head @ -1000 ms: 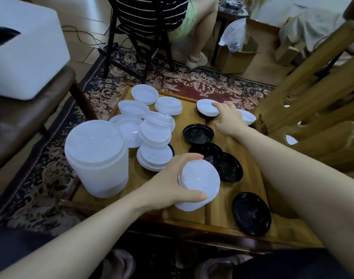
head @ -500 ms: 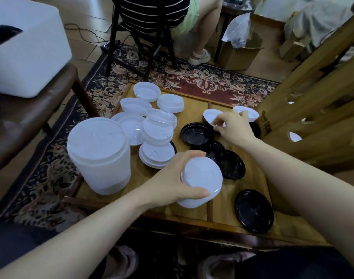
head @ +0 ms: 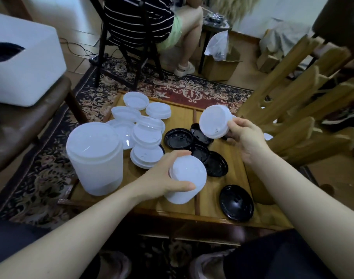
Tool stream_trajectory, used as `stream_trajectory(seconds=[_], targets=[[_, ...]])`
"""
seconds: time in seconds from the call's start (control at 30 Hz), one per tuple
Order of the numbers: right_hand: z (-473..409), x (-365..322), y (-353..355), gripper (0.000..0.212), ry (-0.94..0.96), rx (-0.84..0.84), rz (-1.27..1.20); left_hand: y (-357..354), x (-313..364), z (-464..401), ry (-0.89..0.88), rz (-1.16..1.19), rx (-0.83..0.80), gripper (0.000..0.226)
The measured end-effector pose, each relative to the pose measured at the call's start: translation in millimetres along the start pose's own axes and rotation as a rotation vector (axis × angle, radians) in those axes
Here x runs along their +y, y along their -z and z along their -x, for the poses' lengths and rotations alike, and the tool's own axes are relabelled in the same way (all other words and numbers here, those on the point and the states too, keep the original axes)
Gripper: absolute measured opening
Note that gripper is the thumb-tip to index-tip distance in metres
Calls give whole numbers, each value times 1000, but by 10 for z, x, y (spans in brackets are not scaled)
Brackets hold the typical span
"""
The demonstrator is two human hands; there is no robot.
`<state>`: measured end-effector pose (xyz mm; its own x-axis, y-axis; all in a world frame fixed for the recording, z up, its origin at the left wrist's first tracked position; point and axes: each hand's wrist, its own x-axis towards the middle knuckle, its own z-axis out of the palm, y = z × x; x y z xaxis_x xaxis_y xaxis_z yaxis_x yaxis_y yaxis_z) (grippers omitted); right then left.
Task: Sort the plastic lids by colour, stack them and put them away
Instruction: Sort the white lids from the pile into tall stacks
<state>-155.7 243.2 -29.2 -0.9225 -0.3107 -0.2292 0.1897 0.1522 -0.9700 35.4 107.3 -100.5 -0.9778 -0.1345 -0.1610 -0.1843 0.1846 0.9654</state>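
My left hand (head: 164,178) grips a stack of white lids (head: 187,181) near the front of the low wooden table (head: 236,190). My right hand (head: 246,135) holds a single white lid (head: 214,120) tilted in the air above the black lids. Several loose white lids (head: 146,135) lie at the table's back left. Several black lids (head: 179,135) lie in the middle, and one black lid (head: 236,202) sits alone at the front right.
A tall white tub (head: 95,158) stands at the table's left front. A white box (head: 21,65) rests on a brown seat to the left. A person sits on a black chair (head: 131,37) behind the table. Wooden slats (head: 305,93) lean at the right.
My right hand picked a white lid off the back of the table and lifted it toward me. My left hand kept hold of the white stack.
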Motion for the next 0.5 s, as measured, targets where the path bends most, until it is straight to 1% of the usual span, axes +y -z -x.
stream_trajectory(seconds=[0.03,0.1,0.17,0.23,0.3,0.33,0.43,0.5], targets=[[94,10,17,9,-52,-41,-97,0,1,0,-4,1,1,91],[294,40,39,20,-134,-122,-252,5,5,4,-1,11,-1,94],[473,85,64,35,-197,-212,-326,12,8,9,-2,19,1,91],[620,124,89,48,-238,-312,-337,13,9,6,-11,48,-4,80],[713,155,121,60,-258,-405,-278,9,24,16,-44,71,-16,68],[740,167,138,65,-258,-458,-225,6,35,21,-60,80,-18,65],[756,195,193,76,-229,-597,7,5,32,34,-79,92,-17,67],[744,212,207,80,-201,-631,171,3,8,38,-72,105,-10,71]])
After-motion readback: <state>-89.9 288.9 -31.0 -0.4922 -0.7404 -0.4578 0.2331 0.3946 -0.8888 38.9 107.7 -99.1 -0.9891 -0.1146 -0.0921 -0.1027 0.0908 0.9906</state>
